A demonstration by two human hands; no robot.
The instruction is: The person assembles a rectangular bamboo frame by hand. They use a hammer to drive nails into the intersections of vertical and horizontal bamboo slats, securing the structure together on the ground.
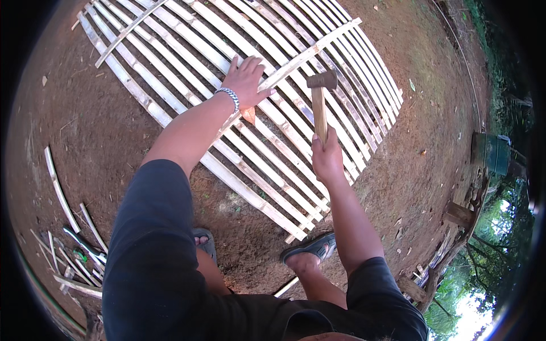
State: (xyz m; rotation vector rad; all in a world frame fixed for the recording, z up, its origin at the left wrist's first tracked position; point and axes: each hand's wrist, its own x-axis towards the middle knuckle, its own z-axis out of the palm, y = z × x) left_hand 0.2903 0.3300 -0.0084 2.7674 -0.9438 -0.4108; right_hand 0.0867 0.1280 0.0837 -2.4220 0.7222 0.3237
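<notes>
A panel of pale split-bamboo slats [273, 203] lies on the ground before me, its long strips side by side. A cross slat [315, 49] runs over the strips near the middle. My left hand [244, 84] rests on the panel with its fingers spread, the thumb against the cross slat. An orange-brown dry leaf [248, 115] shows just below that wrist. To the right, my right hand [328, 156] is wrapped round the wooden handle of a hammer [320, 108]. Its dark, blocky metal head is uppermost, over the slats; whether it touches them I cannot tell.
A second cross slat [128, 34] lies at the far left of the panel. Loose bamboo strips [61, 187] and a curved, dark-bladed tool [82, 243] lie at the left. My sandalled feet [310, 250] stand at the panel's near edge. A green drum [492, 153] stands far right.
</notes>
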